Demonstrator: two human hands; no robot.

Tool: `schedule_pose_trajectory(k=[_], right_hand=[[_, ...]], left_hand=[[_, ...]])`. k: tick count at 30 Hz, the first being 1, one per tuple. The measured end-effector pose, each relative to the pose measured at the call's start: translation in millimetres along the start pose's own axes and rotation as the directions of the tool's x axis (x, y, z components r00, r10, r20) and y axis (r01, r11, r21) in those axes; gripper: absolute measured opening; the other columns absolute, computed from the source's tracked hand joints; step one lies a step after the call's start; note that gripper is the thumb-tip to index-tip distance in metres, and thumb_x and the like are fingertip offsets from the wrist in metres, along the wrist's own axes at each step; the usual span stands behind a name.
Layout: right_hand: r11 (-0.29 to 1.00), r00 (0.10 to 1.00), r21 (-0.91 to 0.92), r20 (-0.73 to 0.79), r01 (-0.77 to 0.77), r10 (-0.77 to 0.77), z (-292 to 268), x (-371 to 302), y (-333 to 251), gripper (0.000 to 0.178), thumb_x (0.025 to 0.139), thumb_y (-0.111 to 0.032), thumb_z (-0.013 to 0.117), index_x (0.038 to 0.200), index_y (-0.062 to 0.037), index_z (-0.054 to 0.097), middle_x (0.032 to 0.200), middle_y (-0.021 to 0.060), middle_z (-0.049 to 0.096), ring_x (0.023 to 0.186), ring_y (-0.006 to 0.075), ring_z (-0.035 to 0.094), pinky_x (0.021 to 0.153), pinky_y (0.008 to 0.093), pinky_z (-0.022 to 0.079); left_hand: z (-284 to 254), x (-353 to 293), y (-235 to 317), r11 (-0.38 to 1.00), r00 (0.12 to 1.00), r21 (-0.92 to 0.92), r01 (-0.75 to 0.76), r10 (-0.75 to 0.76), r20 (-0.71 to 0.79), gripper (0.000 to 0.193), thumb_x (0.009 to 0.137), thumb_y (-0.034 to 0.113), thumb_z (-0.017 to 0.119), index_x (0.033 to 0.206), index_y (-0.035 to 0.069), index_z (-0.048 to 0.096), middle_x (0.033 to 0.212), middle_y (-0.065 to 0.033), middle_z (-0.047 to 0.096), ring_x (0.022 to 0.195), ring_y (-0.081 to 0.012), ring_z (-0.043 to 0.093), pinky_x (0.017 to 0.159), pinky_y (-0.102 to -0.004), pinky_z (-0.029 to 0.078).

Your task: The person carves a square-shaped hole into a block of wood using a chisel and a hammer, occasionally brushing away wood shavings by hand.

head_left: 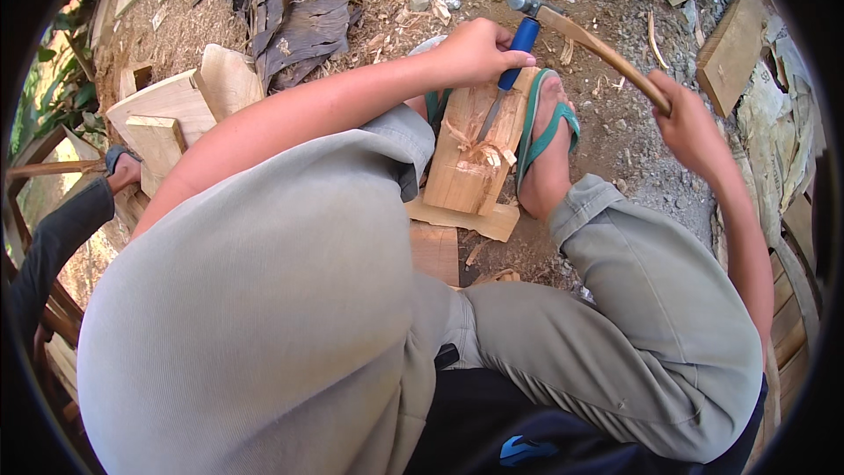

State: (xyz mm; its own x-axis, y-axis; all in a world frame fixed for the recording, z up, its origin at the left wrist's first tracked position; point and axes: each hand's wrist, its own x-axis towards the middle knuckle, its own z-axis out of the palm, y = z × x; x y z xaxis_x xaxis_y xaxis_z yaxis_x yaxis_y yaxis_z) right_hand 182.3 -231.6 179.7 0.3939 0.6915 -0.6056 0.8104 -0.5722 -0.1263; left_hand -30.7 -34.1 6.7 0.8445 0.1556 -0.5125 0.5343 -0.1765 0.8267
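Observation:
My left hand (483, 53) is closed round a chisel with a blue handle (520, 51). The chisel's metal blade (490, 119) slants down to a cut in a wooden block (462, 180), where curled shavings (483, 157) are gathered. In my right hand (690, 121) is the wooden handle of a hammer (602, 48); its metal head is at the top end of the chisel, and I cannot tell whether they touch. The block lies between my feet, on a thin board (483, 222). My right foot, in a green flip-flop (556, 132), is against or close beside the block.
Cut wood pieces (163, 105) lie on the left, near another person's foot (123, 171). Dark torn sheets (308, 26) rest on the ground beyond my left arm. More wood offcuts (734, 48) are at the far right. Chips and gravel cover the dirt ground (607, 97).

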Motion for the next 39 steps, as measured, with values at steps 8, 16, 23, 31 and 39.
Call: schedule_pose_trajectory(k=[8,16,23,31,39], right_hand=[[0.972,0.97,0.235,0.229,0.024,-0.079,21,3,0,0.028,0.088,0.006,0.055,0.115,-0.0012,0.053,0.088,0.02,0.054,0.085,0.0313,0.053,0.085,0.0383,0.044],[0.986,0.998,0.167,0.051,0.015,-0.023,6,18,20,0.018,0.09,0.002,0.054,0.107,-0.0017,0.049,0.076,0.0136,0.047,0.074,0.0219,0.046,0.074,0.0375,0.044],[0.935,0.98,0.324,-0.082,-0.146,0.182,2,35,30,0.03,0.089,0.0,0.056,0.118,-0.007,0.056,0.087,0.0204,0.062,0.08,0.0307,0.062,0.076,0.0423,0.047],[0.979,1.0,0.202,0.013,-0.028,0.026,-12,34,0,0.021,0.092,0.001,0.052,0.112,-0.0051,0.055,0.081,0.0195,0.06,0.076,0.0285,0.061,0.074,0.0433,0.048],[0.989,0.988,0.132,0.128,0.07,-0.087,19,19,2,0.022,0.089,0.003,0.052,0.11,-0.0051,0.053,0.087,0.0238,0.059,0.087,0.0409,0.061,0.08,0.046,0.047]], left_hand=[[7,-13,-11,0.998,0.996,-0.059,0.003,-0.008,-0.088,0.054,0.082,0.052,0.074,0.102,0.001,0.074,0.089,-0.0157,0.074,0.083,-0.0245,0.072,0.077,-0.0355,0.055],[-1,-4,-10,1.0,0.997,-0.001,0.03,-0.03,-0.073,0.053,0.08,0.054,0.074,0.095,0.002,0.076,0.08,-0.0141,0.073,0.073,-0.0226,0.071,0.07,-0.0349,0.055],[2,-11,-22,0.997,0.994,-0.052,0.05,-0.054,-0.094,0.05,0.08,0.054,0.076,0.088,0.005,0.077,0.073,-0.0112,0.071,0.068,-0.0189,0.069,0.066,-0.0335,0.054],[-7,-12,-12,0.998,0.999,-0.033,0.053,-0.052,0.008,0.052,0.083,0.049,0.077,0.104,0.002,0.075,0.089,-0.0135,0.074,0.082,-0.0172,0.068,0.078,-0.0339,0.053],[0,-13,-11,0.998,0.998,0.015,0.055,-0.055,-0.015,0.053,0.083,0.053,0.073,0.094,0.001,0.074,0.077,-0.0129,0.07,0.07,-0.0223,0.068,0.068,-0.035,0.053]])
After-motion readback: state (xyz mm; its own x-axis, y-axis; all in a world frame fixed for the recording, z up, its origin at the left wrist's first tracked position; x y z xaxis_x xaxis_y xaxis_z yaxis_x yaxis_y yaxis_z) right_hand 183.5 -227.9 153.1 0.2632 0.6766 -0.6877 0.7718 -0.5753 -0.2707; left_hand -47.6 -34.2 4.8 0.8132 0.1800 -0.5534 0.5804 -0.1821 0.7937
